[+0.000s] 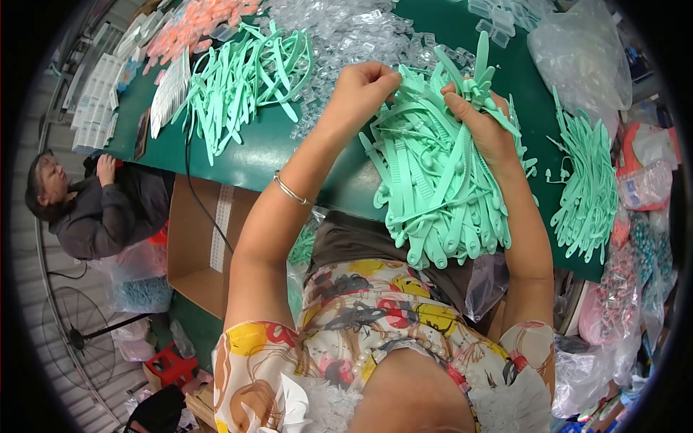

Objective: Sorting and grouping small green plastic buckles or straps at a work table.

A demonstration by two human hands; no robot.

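Note:
A thick pile of mint-green plastic straps (440, 180), some with ridges and small holes, lies at the table's near edge in front of me and hangs partly over it. My right hand (485, 123) is closed around a small bunch of these straps (478, 88), held above the pile's far right side with the thumb across them. At the pile's far left edge, my left hand (363, 92) is closed in a pinch, its fingertips against the strap ends. What lies between those fingertips is hidden.
More green straps lie at left (242, 86) and right (586, 187) on the green table (332, 169). Clear plastic pieces (339, 36) and orange pieces (195, 29) cover its far side. A cardboard box (195, 245) stands below; a person (108, 202) sits at left.

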